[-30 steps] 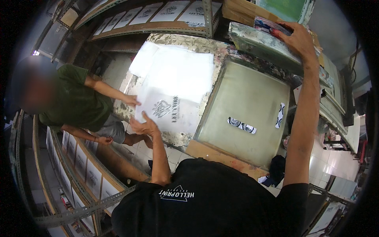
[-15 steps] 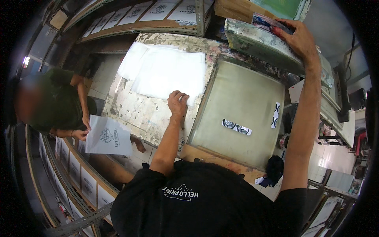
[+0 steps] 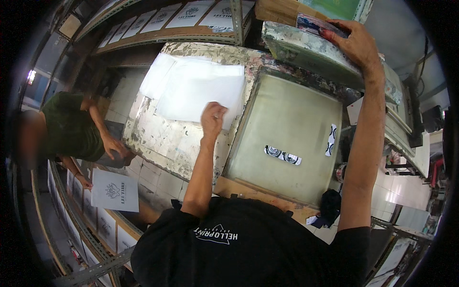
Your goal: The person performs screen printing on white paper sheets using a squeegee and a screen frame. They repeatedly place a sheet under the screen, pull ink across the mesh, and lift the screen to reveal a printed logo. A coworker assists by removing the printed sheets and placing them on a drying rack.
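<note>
My left hand (image 3: 213, 118) is over the near right corner of a white sheet (image 3: 201, 91). Its fingers are curled together and slightly blurred; whether they pinch anything is hidden. More white sheets (image 3: 157, 76) lie overlapped at the left on the paint-worn table (image 3: 158, 138). Beside them a flat printing screen (image 3: 291, 110) carries two patterned strips, one near its middle (image 3: 283, 155) and one by its right edge (image 3: 330, 139). At the far right my right hand (image 3: 356, 45), thumb stained red, grips an ink-smeared block (image 3: 311, 24) at the top of a paint-crusted board (image 3: 311, 50).
A co-worker (image 3: 71, 124) at the left holds a printed sheet (image 3: 114, 190) by its edge. Racks of printed sheets stand behind the table (image 3: 191, 14) and at lower left (image 3: 107, 225). A dark cloth bundle (image 3: 331, 206) hangs by the screen's near right corner.
My left hand has lifted slightly up and to the left from the sheet's corner. The co-worker has lowered the printed sheet toward the rack, now with one hand. My right hand keeps its grip.
</note>
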Action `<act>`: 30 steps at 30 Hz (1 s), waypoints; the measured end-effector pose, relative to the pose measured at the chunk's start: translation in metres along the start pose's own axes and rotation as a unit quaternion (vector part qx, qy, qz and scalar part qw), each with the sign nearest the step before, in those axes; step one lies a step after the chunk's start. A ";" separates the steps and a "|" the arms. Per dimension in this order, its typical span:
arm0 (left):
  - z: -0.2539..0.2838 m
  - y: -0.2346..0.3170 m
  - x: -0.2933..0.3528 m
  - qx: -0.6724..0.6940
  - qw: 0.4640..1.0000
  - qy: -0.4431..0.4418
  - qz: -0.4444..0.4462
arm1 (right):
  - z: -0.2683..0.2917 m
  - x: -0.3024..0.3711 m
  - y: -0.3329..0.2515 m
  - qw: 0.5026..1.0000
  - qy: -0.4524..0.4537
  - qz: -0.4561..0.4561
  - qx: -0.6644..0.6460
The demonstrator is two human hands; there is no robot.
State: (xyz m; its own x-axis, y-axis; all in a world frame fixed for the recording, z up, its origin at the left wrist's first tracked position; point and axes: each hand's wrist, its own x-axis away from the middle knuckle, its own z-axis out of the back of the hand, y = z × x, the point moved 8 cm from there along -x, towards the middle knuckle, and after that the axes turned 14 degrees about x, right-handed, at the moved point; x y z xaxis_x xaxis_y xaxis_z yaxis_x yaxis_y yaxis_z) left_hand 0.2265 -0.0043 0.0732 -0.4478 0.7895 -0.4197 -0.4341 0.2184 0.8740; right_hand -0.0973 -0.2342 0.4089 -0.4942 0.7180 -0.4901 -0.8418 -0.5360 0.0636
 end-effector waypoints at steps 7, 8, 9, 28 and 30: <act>-0.118 0.011 0.065 -0.259 0.928 -0.268 -0.017 | 0.031 0.006 -0.030 0.996 -0.061 -0.059 -0.012; -0.142 0.001 0.073 -0.241 0.908 -0.341 0.024 | 0.037 0.009 -0.034 0.993 -0.087 -0.078 -0.032; -0.159 0.005 0.074 -0.226 0.912 -0.341 -0.008 | 0.033 0.008 -0.031 0.993 -0.087 -0.074 -0.030; -0.294 0.058 0.124 -0.149 0.851 -0.483 -0.143 | 0.023 0.004 -0.027 0.991 -0.086 -0.042 -0.089; -0.297 0.066 0.126 -0.142 0.845 -0.496 -0.138 | 0.029 0.005 -0.023 0.993 -0.082 -0.050 -0.072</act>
State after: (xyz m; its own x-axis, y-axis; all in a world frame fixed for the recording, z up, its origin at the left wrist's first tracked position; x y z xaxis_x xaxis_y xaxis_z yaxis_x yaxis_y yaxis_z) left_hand -0.0910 -0.0609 0.0055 0.5158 0.8544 -0.0624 -0.6488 0.4371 0.6229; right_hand -0.0863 -0.2051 0.4299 -0.4481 0.8272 -0.3391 -0.8543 -0.5079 -0.1100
